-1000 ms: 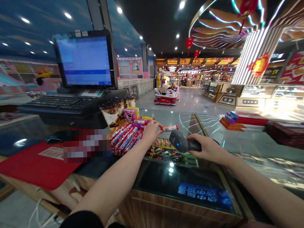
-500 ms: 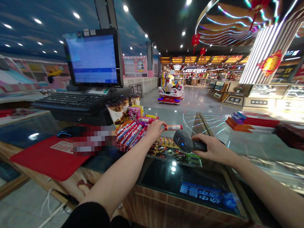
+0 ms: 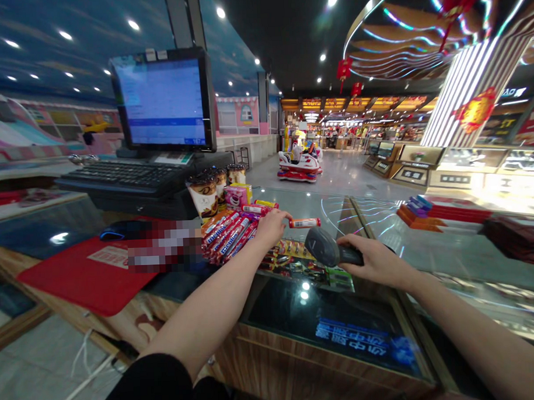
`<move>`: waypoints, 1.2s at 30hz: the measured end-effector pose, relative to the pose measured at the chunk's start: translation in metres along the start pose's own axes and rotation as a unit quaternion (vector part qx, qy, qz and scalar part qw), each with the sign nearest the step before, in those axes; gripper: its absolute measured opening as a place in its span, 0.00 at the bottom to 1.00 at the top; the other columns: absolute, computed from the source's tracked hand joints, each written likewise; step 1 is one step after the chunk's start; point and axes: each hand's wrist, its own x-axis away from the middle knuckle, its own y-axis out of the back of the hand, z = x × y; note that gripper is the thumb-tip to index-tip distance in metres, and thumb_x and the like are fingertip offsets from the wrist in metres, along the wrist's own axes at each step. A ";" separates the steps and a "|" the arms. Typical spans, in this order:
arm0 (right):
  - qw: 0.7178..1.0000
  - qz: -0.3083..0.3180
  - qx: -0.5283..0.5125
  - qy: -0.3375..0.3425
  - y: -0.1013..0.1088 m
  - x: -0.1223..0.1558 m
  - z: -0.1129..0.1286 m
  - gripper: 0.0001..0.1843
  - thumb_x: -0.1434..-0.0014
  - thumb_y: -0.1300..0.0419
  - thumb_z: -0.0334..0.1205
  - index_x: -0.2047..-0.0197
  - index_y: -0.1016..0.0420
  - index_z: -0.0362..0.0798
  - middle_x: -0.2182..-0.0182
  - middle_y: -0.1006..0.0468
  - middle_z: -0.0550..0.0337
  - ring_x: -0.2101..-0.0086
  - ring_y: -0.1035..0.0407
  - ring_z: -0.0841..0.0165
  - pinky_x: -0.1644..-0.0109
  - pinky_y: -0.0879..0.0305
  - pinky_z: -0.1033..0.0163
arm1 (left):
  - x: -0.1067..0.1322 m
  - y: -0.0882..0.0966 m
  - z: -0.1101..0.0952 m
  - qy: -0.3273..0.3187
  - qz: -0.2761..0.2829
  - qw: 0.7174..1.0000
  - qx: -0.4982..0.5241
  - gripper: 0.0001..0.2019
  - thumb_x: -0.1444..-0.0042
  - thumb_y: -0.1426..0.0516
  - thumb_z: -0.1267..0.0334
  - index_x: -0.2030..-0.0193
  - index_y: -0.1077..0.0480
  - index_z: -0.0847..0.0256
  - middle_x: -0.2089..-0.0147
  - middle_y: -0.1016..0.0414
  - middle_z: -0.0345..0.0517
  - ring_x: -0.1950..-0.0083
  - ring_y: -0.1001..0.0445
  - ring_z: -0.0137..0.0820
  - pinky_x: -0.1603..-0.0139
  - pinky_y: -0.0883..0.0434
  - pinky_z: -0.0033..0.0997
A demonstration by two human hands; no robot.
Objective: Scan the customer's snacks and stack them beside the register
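Barely anything has changed: the left hand (image 3: 272, 229) stays pinched almost shut on a slim red-and-white candy roll (image 3: 304, 222), held at 12 o'clock just above a dark grey handheld barcode scanner (image 3: 323, 247), which the right hand (image 3: 372, 260) grips, fingers curled closed.
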 end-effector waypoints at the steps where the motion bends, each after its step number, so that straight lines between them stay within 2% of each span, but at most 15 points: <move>1: 1.000 0.001 0.002 -0.001 0.000 0.000 0.000 0.19 0.45 0.40 0.42 0.50 0.32 0.49 0.57 0.22 0.55 0.59 0.26 0.62 0.53 0.33 0.56 | 0.000 0.000 0.000 0.001 0.001 1.000 0.001 0.17 0.44 0.45 0.72 0.50 0.26 0.53 0.47 0.28 0.48 0.42 0.31 0.37 0.42 0.34 0.38; 11: 1.000 0.016 0.017 0.002 -0.003 0.000 -0.004 0.22 0.45 0.39 0.45 0.48 0.31 0.50 0.54 0.23 0.55 0.57 0.27 0.61 0.51 0.33 0.56 | 0.000 0.000 0.000 0.003 0.001 1.000 -0.001 0.17 0.43 0.47 0.72 0.49 0.26 0.53 0.47 0.29 0.48 0.43 0.30 0.38 0.42 0.33 0.39; 19: 0.999 0.033 -0.008 0.002 -0.001 0.000 -0.007 0.26 0.45 0.38 0.50 0.46 0.32 0.49 0.52 0.25 0.53 0.55 0.28 0.61 0.50 0.34 0.55 | 0.000 0.000 -0.001 0.011 -0.001 1.000 -0.005 0.19 0.43 0.49 0.74 0.49 0.26 0.52 0.47 0.29 0.47 0.45 0.30 0.36 0.44 0.33 0.36; 25: 0.997 0.039 -0.072 0.003 0.010 0.000 -0.006 0.23 0.37 0.47 0.55 0.46 0.28 0.50 0.51 0.24 0.52 0.53 0.30 0.60 0.47 0.35 0.53 | 0.001 0.001 -0.003 0.014 -0.002 1.000 -0.010 0.19 0.42 0.51 0.74 0.50 0.26 0.53 0.49 0.27 0.46 0.47 0.28 0.35 0.46 0.32 0.34; 29: 0.993 -0.008 -0.107 -0.057 0.009 -0.007 -0.011 0.24 0.35 0.53 0.54 0.46 0.27 0.51 0.51 0.23 0.53 0.52 0.30 0.59 0.46 0.36 0.52 | 0.001 0.003 -0.005 0.010 0.001 1.000 -0.018 0.20 0.42 0.52 0.74 0.51 0.26 0.53 0.50 0.25 0.45 0.47 0.28 0.35 0.47 0.32 0.34; 32: 0.986 -0.036 -0.119 -0.107 0.004 -0.018 -0.022 0.22 0.36 0.50 0.51 0.46 0.26 0.50 0.54 0.21 0.54 0.54 0.27 0.59 0.48 0.34 0.52 | 0.002 0.004 -0.006 0.008 0.003 1.000 -0.021 0.20 0.42 0.52 0.74 0.51 0.26 0.52 0.50 0.24 0.44 0.47 0.27 0.35 0.47 0.32 0.34; 36: 0.982 -0.028 -0.133 -0.128 -0.006 -0.040 -0.038 0.20 0.40 0.46 0.40 0.46 0.27 0.47 0.53 0.20 0.51 0.54 0.26 0.60 0.47 0.33 0.55 | 0.002 0.002 -0.005 0.012 0.008 1.000 -0.026 0.19 0.41 0.52 0.72 0.50 0.26 0.52 0.50 0.24 0.45 0.47 0.27 0.34 0.47 0.32 0.33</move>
